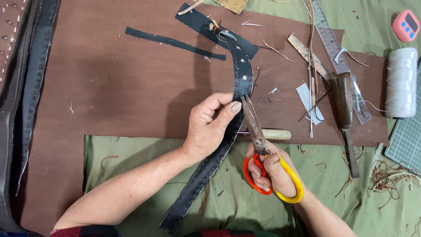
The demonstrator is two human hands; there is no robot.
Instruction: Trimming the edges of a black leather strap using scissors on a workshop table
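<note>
My left hand (210,127) pinches a long, curved black leather strap (242,70) with stitch holes along its edges, holding it up over the brown leather sheet (123,83). My right hand (274,169) grips scissors (256,131) with one orange and one yellow handle loop. Their rusty blades point up along the strap's right edge, right beside my left thumb. The strap's lower end (184,206) hangs down toward me over the green cloth.
A thin black leather strip (175,42) and offcuts lie on the brown sheet. To the right lie a wooden-handled tool (344,109), a clear ruler (337,52), a spool of white thread (401,81), a pink timer (405,25) and a green cutting mat (408,140). Dark straps (26,87) sit at far left.
</note>
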